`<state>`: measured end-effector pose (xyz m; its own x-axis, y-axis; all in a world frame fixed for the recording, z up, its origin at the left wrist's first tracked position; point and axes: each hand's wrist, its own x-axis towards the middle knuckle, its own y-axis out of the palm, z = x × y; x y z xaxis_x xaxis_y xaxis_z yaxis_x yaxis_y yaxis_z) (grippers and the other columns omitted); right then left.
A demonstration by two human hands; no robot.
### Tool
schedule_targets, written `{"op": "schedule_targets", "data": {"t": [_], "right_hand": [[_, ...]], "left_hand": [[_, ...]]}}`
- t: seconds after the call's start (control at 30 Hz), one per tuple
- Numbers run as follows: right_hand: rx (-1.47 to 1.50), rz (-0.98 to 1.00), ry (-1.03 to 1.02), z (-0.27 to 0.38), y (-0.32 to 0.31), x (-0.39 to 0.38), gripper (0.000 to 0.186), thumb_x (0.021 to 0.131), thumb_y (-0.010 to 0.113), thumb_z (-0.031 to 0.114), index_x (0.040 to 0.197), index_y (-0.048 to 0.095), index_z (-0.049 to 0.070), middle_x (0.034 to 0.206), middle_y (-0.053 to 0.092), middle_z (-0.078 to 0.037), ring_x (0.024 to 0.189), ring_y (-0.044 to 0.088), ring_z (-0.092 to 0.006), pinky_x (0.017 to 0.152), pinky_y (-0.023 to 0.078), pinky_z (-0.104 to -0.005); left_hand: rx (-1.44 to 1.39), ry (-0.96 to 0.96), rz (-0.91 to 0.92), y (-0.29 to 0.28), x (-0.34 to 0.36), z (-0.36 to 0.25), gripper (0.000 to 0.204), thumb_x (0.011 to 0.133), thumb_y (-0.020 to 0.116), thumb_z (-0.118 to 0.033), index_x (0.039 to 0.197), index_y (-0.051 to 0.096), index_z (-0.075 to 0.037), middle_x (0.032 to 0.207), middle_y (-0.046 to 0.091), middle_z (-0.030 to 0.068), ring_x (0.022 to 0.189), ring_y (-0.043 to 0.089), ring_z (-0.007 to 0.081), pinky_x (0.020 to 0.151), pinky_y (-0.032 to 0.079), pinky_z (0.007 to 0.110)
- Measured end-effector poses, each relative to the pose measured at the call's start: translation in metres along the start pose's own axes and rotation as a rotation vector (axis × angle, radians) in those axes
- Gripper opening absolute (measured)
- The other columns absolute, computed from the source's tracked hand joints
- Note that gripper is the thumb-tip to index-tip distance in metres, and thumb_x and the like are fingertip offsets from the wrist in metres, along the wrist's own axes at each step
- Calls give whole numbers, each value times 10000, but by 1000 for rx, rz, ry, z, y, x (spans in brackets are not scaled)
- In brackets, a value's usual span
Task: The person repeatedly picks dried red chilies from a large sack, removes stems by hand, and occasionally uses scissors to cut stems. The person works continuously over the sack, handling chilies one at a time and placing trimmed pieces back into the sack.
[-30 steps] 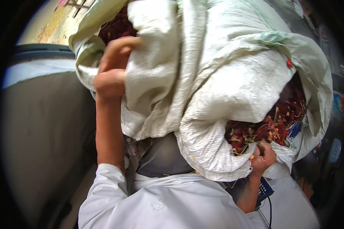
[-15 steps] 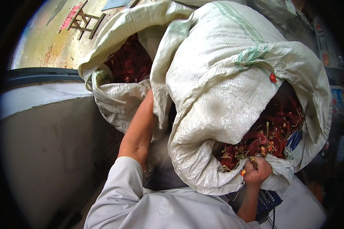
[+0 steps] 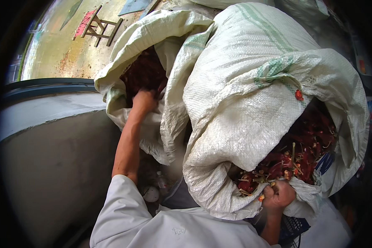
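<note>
My left hand [image 3: 145, 101] reaches into the open white woven sack [image 3: 178, 62] on the left. Its fingers are hidden among the dark red chillies [image 3: 142, 76] inside. A bigger, bulging white woven sack [image 3: 231, 136] with green stripes leans over to the right, its mouth facing me. Red dried chillies [image 3: 295, 159] with pale stems and loose bits fill that mouth. My right hand [image 3: 280, 194] is closed around the near rim of the bigger sack. A small red piece [image 3: 299, 95] sits on the outside of its cloth.
A grey wall with a white ledge [image 3: 49, 109] stands at my left. Beyond it a wooden stool [image 3: 99, 27] lies tipped on the yellowish ground. Below the big sack shows a dark blue plastic crate [image 3: 293, 227]. A clear bottle [image 3: 161, 180] is low between the sacks and my body.
My left hand, earlier hidden by the left sack's rim, now shows inside its mouth, on the chillies. My right hand keeps its hold on the big sack's rim.
</note>
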<state>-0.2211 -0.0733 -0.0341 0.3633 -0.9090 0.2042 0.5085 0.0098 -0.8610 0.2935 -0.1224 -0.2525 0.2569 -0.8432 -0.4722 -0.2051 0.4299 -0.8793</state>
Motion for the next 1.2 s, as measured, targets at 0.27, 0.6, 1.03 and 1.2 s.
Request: {"op": "schedule_targets", "data": {"t": [0.27, 0.6, 1.03, 1.2], "right_hand": [[30, 3, -28, -1, 0, 5, 404, 876, 727, 440, 818, 567, 74, 596, 511, -83, 484, 521, -288, 444, 410, -388], [-39, 67, -49, -4, -4, 1, 413, 882, 705, 468, 873, 564, 80, 607, 532, -66, 479, 524, -269, 430, 409, -369], [-77, 179, -5, -2, -8, -3, 359, 800, 750, 410, 868, 572, 106, 627, 547, -60, 483, 532, -266, 436, 421, -375], [-37, 163, -9, -1, -8, -4, 352, 801, 755, 401, 869, 578, 104, 637, 548, -58, 485, 533, -258, 434, 419, -368]], "left_hand": [[-539, -141, -8, 11, -3, 28, 737, 806, 726, -407, 1433, 508, -86, 1318, 609, 244, 1249, 573, 363, 1046, 447, 408], [-1154, -490, -187, -59, 93, 70, 1009, 809, 764, -513, 1582, 172, -251, 1602, 262, 117, 1428, 285, 428, 921, 435, 699], [-982, -78, -454, -17, 209, -46, 761, 903, 661, -465, 1499, 382, -83, 1519, 416, 155, 1384, 387, 328, 1132, 304, 480], [-732, -128, -492, -20, 187, 17, 679, 950, 601, -467, 1462, 445, -49, 1496, 457, 160, 1382, 404, 315, 1143, 303, 429]]}}
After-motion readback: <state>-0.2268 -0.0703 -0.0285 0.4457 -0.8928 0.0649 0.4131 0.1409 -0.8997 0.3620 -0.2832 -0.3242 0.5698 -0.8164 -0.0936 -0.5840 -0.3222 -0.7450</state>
